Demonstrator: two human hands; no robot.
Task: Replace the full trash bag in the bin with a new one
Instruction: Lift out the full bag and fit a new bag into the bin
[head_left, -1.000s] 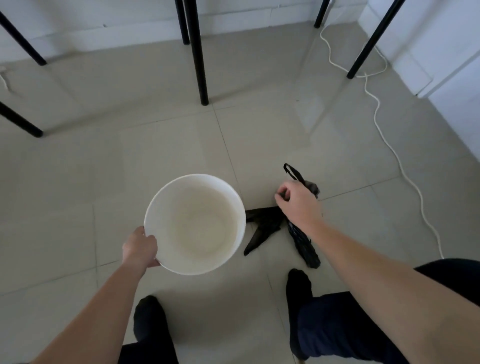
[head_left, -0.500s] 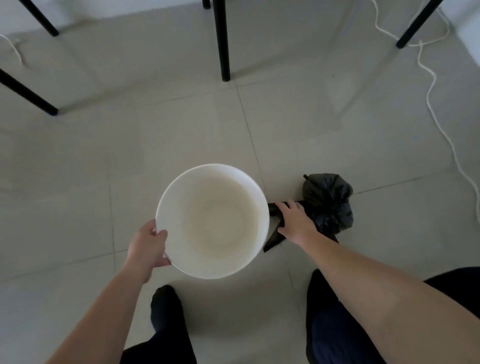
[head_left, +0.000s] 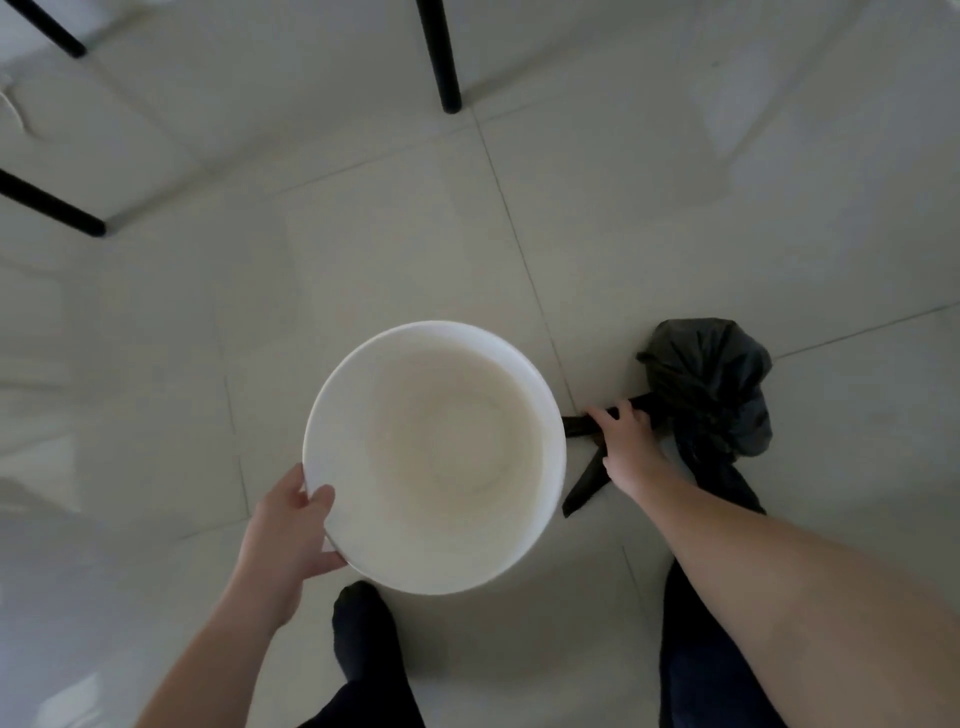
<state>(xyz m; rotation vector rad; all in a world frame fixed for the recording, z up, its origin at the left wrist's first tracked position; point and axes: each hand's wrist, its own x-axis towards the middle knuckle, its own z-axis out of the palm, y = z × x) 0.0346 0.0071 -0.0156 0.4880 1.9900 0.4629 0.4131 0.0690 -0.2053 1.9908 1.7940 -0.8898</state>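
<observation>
A round white bin (head_left: 332, 410) stands on the tiled floor with no bag inside it. My left hand (head_left: 288, 530) grips its near-left rim, thumb over the edge. To the right of the bin lies a tied, full black trash bag (head_left: 711, 384). Beside it a flat folded black bag (head_left: 584, 480) lies on the floor, partly under my right hand (head_left: 626, 444), which curls its fingers round a black strip of it close to the bin's right side.
Black table legs (head_left: 441, 57) stand on the floor beyond the bin, and two more slant in at the upper left (head_left: 52, 208). My dark-socked feet (head_left: 363, 634) are just below the bin.
The view has tilted down and closer. My right hand let go of the tied bag, which now rests on the floor, and moved onto the flat black bag by the bin.
</observation>
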